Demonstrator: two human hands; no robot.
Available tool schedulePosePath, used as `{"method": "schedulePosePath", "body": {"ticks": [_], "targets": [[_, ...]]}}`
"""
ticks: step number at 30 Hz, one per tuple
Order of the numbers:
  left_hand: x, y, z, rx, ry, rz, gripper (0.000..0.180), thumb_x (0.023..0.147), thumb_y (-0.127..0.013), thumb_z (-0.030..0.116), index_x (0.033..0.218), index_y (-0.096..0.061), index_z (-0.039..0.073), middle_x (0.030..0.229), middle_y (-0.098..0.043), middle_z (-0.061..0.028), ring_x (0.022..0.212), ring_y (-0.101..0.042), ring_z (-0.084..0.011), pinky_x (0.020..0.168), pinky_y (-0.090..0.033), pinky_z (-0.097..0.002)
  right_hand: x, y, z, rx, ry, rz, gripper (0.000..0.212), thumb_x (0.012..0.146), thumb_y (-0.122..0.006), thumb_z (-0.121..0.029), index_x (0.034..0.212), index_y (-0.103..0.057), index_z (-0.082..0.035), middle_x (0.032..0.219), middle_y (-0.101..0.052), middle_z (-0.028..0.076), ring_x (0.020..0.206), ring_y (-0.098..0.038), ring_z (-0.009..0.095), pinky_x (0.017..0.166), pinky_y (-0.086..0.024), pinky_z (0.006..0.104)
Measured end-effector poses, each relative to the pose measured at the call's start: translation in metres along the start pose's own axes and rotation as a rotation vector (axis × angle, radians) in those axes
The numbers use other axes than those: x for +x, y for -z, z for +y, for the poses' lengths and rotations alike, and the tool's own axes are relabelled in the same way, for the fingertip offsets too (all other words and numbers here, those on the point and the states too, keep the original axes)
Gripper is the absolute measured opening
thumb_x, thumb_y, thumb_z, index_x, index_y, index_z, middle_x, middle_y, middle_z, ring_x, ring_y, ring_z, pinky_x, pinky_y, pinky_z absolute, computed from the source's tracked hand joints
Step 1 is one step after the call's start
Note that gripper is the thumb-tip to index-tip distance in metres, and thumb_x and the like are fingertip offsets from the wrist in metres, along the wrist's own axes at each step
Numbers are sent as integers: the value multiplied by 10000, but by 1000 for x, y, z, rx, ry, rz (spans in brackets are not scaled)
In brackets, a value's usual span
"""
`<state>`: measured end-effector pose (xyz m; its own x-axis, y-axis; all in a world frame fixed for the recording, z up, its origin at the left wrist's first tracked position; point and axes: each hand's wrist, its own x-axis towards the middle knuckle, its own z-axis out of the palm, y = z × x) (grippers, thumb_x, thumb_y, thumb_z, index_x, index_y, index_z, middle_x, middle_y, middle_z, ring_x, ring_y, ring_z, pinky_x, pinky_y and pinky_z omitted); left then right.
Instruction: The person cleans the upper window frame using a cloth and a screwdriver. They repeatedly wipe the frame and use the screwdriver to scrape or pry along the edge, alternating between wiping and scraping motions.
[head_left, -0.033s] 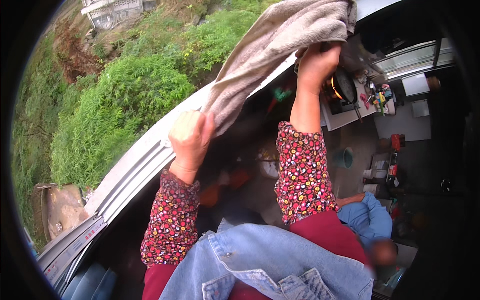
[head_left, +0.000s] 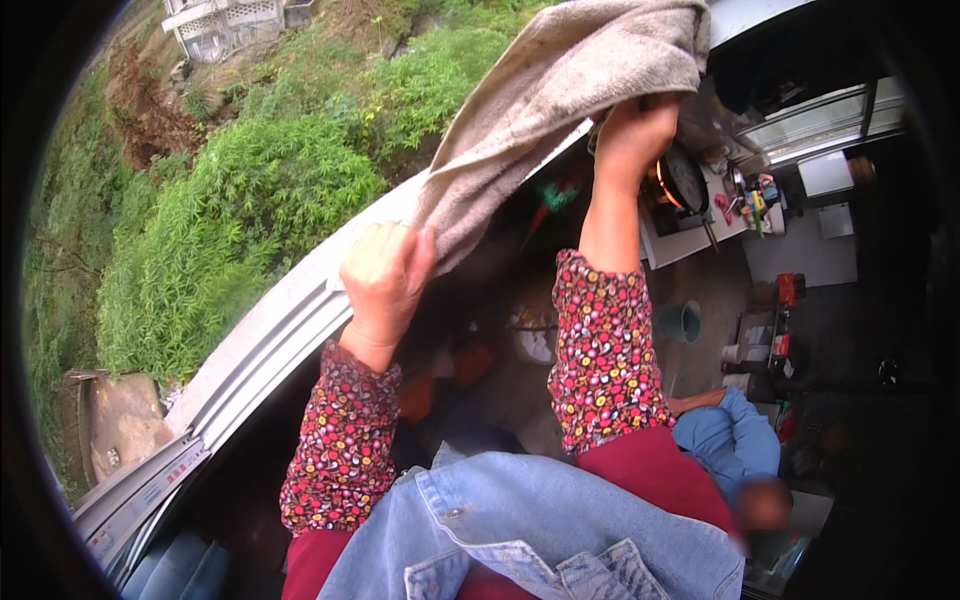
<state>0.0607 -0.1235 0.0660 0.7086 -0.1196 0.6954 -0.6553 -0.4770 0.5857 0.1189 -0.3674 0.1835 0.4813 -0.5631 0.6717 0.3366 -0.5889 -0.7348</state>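
Note:
A greyish-beige towel (head_left: 570, 85) stretches between my two hands, bunched into long folds and draped along the white window frame (head_left: 290, 300). My left hand (head_left: 385, 268) is closed in a fist on the towel's lower end, close to the frame. Farther off and to the right, my right hand (head_left: 636, 145) is raised, fingers curled under the towel's far end; the cloth partly hides those fingers. Both arms reach forward in flower-patterned sleeves.
Green bushes (head_left: 240, 200) and a pale building lie outside, left of the frame. Indoors at right, a dark pan (head_left: 684, 180) sits over a flame on a counter. A green bucket (head_left: 682, 322) stands on the floor. A person in blue (head_left: 735, 430) is at lower right.
The towel's folds have spread a little wider near my right hand, which sits slightly lower in the picture. Both hands keep their hold.

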Motion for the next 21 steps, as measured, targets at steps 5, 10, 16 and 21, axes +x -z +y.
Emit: {"method": "schedulePosePath", "body": {"ticks": [5,10,16,21], "targets": [[0,15,-3,-14,32,56,280,835,-726,76,671,-499,67,627,-470,-90,563,-485,-277,529,-388,-391,-40,18,1,234,-84,-75,126,994,-518,-19,1105,-460,-6,830,-606,79,504,-510,89,438,-408,245],[-59,85,-25,-118,432,158,309,923,-606,-17,686,-413,31,652,-316,1,579,-294,-95,515,-275,-260,-141,54,-9,332,-417,-237,181,1019,-481,-65,1184,-430,-9,845,-589,75,549,-535,92,479,-453,233],[-91,116,-48,-101,621,156,334,987,-601,86,698,-438,47,658,-353,46,619,-317,-51,537,-293,-233,-197,57,27,369,-1108,-375,268,965,-533,-85,1215,-463,-17,790,-576,73,509,-564,130,403,-464,277],[-73,77,-47,6,465,50,290,927,-672,77,704,-493,28,626,-440,-58,562,-407,-160,545,-376,-300,-171,20,78,350,-1112,-298,257,957,-517,-55,1206,-472,-11,765,-586,87,530,-570,159,405,-461,311]]}}
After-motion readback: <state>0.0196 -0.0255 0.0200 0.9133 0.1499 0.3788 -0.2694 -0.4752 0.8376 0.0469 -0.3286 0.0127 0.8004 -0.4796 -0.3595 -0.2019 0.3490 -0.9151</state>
